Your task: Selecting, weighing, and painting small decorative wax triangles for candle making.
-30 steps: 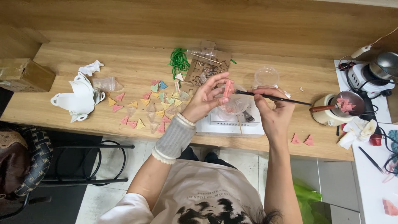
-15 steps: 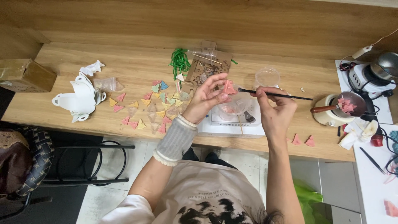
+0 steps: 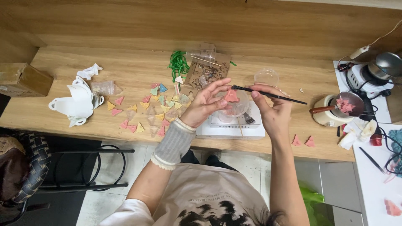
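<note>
My left hand [image 3: 204,105] pinches a small pink tree-shaped piece [image 3: 231,96] between its fingertips, above a clear plastic cup [image 3: 234,109] that stands on a white slab [image 3: 231,127]. My right hand [image 3: 271,109] grips a thin black brush [image 3: 272,95]; its tip touches the pink piece from the right. A grey knitted cuff [image 3: 172,143] covers my left wrist.
Several pink, yellow and teal tree-shaped pieces [image 3: 144,109] lie scattered on the wooden table [image 3: 125,67]. White moulds [image 3: 74,104], green string [image 3: 179,63], a brown cut-out board [image 3: 206,73], a second clear cup [image 3: 266,77], a pot of pink wax [image 3: 345,105], two pink pieces [image 3: 303,141] and a black chair [image 3: 100,167] surround them.
My left hand has turned the pink piece and lifted it slightly. The brush has swung left, its tip now on the piece.
</note>
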